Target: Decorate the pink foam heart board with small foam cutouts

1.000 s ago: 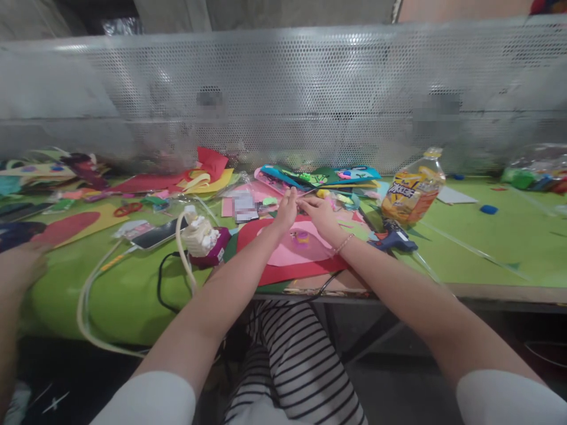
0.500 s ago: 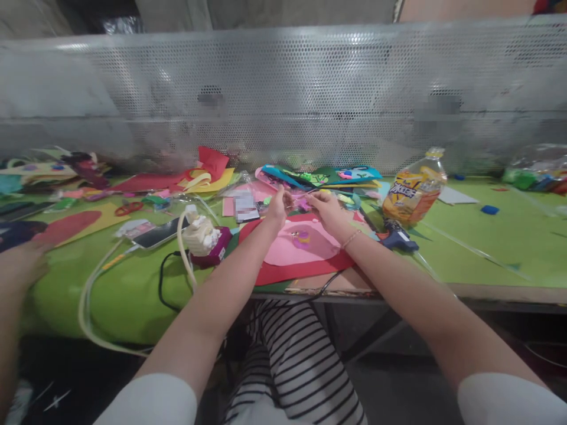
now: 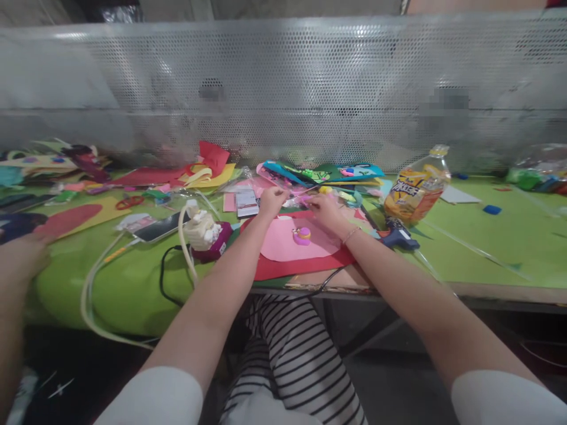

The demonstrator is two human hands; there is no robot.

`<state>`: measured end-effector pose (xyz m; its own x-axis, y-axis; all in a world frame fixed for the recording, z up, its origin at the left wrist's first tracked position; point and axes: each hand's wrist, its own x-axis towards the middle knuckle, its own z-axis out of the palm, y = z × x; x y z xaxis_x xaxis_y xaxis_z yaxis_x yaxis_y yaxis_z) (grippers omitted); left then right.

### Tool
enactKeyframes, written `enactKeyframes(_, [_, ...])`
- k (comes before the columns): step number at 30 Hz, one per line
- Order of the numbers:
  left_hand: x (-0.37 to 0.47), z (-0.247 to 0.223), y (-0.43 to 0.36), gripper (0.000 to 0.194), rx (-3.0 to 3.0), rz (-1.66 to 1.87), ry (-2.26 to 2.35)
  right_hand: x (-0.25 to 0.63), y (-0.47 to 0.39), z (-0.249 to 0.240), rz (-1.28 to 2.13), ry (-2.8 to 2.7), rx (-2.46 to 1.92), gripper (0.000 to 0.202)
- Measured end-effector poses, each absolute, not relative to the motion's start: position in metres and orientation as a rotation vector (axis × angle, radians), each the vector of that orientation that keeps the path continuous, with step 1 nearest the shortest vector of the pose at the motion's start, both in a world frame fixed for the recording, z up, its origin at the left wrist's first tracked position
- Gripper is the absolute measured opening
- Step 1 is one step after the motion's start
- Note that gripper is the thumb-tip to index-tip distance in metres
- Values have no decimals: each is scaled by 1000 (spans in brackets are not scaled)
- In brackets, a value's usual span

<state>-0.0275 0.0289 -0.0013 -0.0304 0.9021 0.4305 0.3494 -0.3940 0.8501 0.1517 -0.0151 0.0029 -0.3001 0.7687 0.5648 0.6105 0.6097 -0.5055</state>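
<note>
My left hand (image 3: 271, 202) is raised over the craft pile with thumb and fingers pinched; what they hold, if anything, is too small to make out. Facing it, my right hand (image 3: 326, 211) pinches a small pink star-shaped piece (image 3: 305, 200), now blurred and partly covered by the fingertips. Beneath both hands lies a pink paper shape (image 3: 279, 243) on a larger red sheet (image 3: 283, 269). A small purple and yellow ornament (image 3: 302, 236) rests on the pink shape.
A glue gun (image 3: 398, 235) and a drink bottle (image 3: 416, 188) stand to the right. On the left are a phone (image 3: 163, 229), a purple-based power block with cables (image 3: 212, 243) and red scissors (image 3: 129, 203). Another person's hand (image 3: 24, 257) is at far left. Behind rises a perforated metal panel (image 3: 283, 88).
My left hand has shifted slightly left, away from the right one. The pink star has turned and shows less beside my right fingertips. The ornament on the pink paper appears sharper.
</note>
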Motion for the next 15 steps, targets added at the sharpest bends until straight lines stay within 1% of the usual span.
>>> enactKeyframes(4, [-35,0,24,31,2159,1204,1718,150,-14,-8,123,-2168,-1248,26])
enactKeyframes(7, [-34,4,15,37,2318,945,1858,147,-14,-12,59,-2254,-1289,20])
enactKeyframes(12, [-38,10,7,30,2346,518,1984,141,-19,-8,23,-2329,-1298,22])
enactKeyframes(15, [-46,16,7,33,2323,285,2036,142,-22,-5,41,-2412,-1258,25])
